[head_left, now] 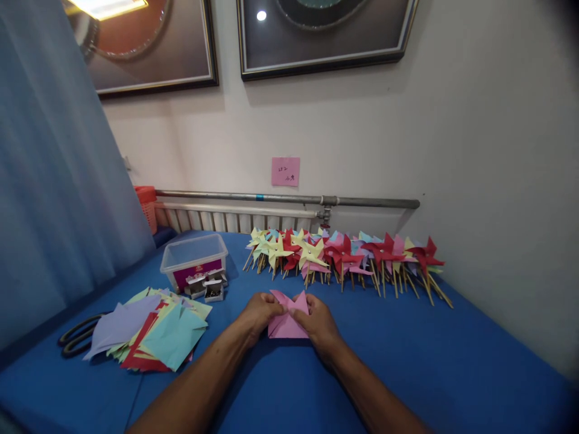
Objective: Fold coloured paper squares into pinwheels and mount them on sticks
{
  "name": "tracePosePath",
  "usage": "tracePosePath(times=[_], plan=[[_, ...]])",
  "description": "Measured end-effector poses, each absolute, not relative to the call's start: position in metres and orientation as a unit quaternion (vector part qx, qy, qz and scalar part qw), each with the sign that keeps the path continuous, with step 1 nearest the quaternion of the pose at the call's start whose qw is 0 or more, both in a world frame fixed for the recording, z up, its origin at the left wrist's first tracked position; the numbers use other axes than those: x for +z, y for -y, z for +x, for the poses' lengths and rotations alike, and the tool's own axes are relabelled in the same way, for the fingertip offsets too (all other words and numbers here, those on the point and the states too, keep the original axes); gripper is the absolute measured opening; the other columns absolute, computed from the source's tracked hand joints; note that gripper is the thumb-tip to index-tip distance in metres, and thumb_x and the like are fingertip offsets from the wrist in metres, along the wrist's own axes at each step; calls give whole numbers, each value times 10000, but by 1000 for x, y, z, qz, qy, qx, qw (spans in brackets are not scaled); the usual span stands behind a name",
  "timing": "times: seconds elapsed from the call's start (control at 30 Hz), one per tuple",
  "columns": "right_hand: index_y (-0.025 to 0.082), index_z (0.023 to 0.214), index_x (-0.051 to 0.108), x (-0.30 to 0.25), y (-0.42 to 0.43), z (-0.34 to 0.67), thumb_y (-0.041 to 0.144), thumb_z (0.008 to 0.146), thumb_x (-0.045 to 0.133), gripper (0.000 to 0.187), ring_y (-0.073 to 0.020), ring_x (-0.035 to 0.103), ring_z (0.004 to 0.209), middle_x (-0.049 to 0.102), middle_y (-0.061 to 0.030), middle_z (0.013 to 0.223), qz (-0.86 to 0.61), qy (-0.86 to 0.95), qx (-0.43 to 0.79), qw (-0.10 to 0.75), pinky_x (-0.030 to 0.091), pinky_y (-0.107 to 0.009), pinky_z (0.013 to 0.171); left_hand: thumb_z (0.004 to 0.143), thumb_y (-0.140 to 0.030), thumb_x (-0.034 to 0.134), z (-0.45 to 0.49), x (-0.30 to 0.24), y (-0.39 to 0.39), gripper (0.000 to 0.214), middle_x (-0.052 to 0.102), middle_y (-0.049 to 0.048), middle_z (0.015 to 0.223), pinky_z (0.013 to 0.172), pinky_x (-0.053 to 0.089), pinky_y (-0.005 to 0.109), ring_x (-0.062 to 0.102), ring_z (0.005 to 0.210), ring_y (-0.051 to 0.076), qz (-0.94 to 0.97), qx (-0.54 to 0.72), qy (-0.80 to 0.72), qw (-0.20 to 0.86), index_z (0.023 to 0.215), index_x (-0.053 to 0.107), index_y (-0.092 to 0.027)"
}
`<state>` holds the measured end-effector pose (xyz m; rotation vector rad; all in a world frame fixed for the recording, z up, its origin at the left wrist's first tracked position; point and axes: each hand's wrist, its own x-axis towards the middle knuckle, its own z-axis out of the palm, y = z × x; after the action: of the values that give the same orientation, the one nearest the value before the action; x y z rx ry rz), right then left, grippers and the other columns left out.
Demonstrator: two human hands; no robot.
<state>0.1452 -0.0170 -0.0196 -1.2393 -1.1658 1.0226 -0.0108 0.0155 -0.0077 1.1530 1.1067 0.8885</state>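
The left hand (262, 310) and right hand (322, 319) had their grip clamped on pink paper (289, 327) over the desk's (384, 343) middle. Probably its corners were being gathered inward, so the next move called for pressing them together. At left stood a tub (194, 250), with boxes (195, 289) on its near side, one containing dark bits (214, 294).

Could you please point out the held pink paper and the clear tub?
Held pink paper (287, 327), head view: its lower middle.
Clear tub (189, 272), head view: its labelled front wall.
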Motion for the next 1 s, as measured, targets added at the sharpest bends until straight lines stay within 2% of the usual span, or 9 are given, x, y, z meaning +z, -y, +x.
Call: tracePosePath(times=[0.17,0.33,0.53,0.73,0.8,0.87,1.0], plan=[[188,872,655,-23,16,147,347,623,736,306,-203,641,645,701,-15,726,-530,495,423,543,479,-293,587,489,-308,857,-12,-5,-13,331,587,-2,582,554,340,255,484,535,107,503,374,-434,647,618,594,-152],[185,872,650,-26,15,146,351,621,758,319,-193,636,638,696,-5,719,-528,493,432,540,476,-284,580,468,-286,868,-12,-7,-14,339,568,-12,552,538,337,250,481,526,108,499,387,-449,632,591,581,-155],[194,852,628,-22,20,145,343,621,767,308,-178,618,618,663,23,673,-505,494,455,542,459,-271,568,529,-282,825,-12,-11,-15,264,622,17,585,542,358,259,518,524,125,517,369,-438,637,641,641,-128],[198,875,620,-19,24,145,371,667,757,303,-191,641,641,688,2,706,-496,481,473,546,476,-286,600,558,-208,758,-8,-10,-14,173,567,-12,519,490,301,246,452,475,108,504,377,-488,604,612,604,-149],[196,938,625,-17,25,145,407,714,730,326,-219,685,704,733,-35,794,-476,480,485,555,516,-319,653,563,-198,745,-7,-10,-14,167,549,-19,499,481,289,242,428,458,101,491,394,-494,600,593,586,-156],[201,1048,625,-14,28,145,396,756,698,359,-247,721,849,763,-75,956,-460,495,468,569,551,-359,762,558,-195,735,-7,-10,-15,173,536,-20,477,478,291,237,415,443,94,473,412,-485,610,558,566,-159],[229,1187,621,-11,35,145,276,790,641,400,-248,677,1106,717,-89,1205,-475,567,356,571,517,-397,974,544,-201,702,-8,-7,-15,112,603,22,504,493,360,242,497,452,121,428,438,-433,661,591,627,-132]])
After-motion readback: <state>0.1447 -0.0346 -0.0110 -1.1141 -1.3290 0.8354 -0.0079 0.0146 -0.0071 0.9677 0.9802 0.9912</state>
